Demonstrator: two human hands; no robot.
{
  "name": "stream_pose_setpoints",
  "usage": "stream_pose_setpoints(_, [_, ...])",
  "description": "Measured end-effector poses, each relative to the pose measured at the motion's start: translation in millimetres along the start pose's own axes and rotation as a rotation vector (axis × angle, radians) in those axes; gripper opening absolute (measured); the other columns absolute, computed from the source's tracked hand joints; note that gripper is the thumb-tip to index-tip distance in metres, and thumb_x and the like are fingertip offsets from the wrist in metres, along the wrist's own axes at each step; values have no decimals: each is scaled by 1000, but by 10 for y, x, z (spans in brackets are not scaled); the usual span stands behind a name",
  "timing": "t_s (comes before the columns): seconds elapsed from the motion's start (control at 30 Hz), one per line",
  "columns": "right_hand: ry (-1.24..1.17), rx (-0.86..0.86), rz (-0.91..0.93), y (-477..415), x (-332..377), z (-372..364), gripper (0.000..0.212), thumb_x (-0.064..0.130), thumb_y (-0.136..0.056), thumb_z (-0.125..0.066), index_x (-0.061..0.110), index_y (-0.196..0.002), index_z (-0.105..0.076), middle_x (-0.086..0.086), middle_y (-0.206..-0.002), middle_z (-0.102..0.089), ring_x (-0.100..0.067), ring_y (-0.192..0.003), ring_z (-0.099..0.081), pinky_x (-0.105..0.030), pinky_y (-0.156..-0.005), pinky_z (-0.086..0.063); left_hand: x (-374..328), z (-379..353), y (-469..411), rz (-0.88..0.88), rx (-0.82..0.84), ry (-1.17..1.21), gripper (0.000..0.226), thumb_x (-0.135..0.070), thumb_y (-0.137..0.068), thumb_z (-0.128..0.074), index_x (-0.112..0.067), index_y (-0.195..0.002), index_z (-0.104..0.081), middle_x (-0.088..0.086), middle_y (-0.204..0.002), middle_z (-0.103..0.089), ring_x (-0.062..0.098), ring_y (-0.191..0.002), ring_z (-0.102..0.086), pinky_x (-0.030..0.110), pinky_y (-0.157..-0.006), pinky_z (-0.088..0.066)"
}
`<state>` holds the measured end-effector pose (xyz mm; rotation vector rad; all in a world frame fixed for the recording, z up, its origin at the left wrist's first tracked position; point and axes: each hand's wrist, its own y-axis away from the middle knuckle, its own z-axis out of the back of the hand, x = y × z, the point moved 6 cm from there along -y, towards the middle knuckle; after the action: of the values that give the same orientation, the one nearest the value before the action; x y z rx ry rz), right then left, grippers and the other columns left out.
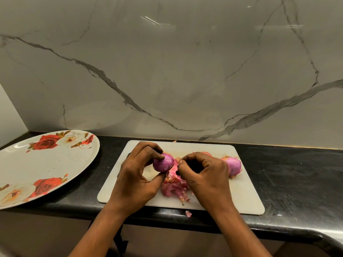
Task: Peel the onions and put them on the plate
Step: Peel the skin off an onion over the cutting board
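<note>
Over the cutting board [241,191], the left hand [135,180] grips an onion [164,164]; the right hand [206,177] curls beside it, grasp unclear.

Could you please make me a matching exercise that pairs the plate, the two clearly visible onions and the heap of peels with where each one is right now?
Things:
1. plate
2. left onion
3. right onion
4. heap of peels

Places:
A. on the cutting board, just below the left onion
B. on the dark counter, left of the cutting board
C. gripped by the left hand
D. resting on the right part of the cutting board

Pairs: 1-B, 2-C, 3-D, 4-A.
</note>
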<state>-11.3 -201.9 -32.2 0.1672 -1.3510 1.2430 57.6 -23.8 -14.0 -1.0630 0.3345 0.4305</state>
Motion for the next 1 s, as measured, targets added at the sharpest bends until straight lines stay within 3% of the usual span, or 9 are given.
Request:
stream_pose_setpoints(0.27, [11, -23, 4, 8, -1, 21, 8, 18, -89, -82, 23, -95, -82, 15, -84, -77, -2, -78, -76, -24, -71, -64, 73, 24, 5, 102, -32, 103, 53, -8, -71, -96, -14, -114, -66, -8, -120, -66, 18, -112, -70, 26, -86, -63])
stream_pose_setpoints(0.43, [11, 2, 18, 11, 18, 6, 21, 14, -90, -81, 25, -107, -80, 28, -92, -71, 6, -87, -74, -14, -76, -61, 120, -3, 17, 138, -11, 114, 56, -12, -73, -97, -18, -118, -66, -9, -120, -67, 15, -109, -72, 27, -82, -64])
stream_pose_setpoints(0.53, [6, 41, 51, 6, 69, -23, 26, 9, -94, -75, 29, -110, -80, 33, -92, -70, 5, -90, -74, -15, -78, -61, 135, -13, 19, 163, 0, 137, 54, -21, -76, -94, -21, -121, -65, -10, -122, -68, 14, -107, -74, 27, -82, -64])
stream_pose_setpoints(0.63, [-47, 75, 66, 3, 119, -33, 28, 12, -96, -73, 36, -110, -77, 30, -90, -74, 1, -89, -75, -20, -76, -62, 120, -20, 16, 153, 15, 145, 53, -18, -77, -92, -25, -122, -66, -13, -122, -68, 13, -108, -74, 26, -83, -64])
stream_pose_setpoints(0.83, [-135, 98, 20, -9, 77, -59, 24, 21, -94, -79, 20, -118, -80, 13, -103, -81, 3, -95, -75, -20, -82, -62, 81, -26, 0, 68, 34, 133, 59, -3, -77, -91, -23, -128, -69, -10, -126, -70, 14, -115, -71, 26, -85, -64])
stream_pose_setpoints(1.0, [-173, 130, -4, -18, 53, -54, 24, 20, -91, -81, 26, -114, -79, 19, -95, -79, 4, -91, -75, -16, -79, -60, 101, -33, 7, 37, 44, 122, 52, -8, -78, -90, -15, -127, -72, -5, -128, -70, 13, -119, -70, 27, -87, -64])
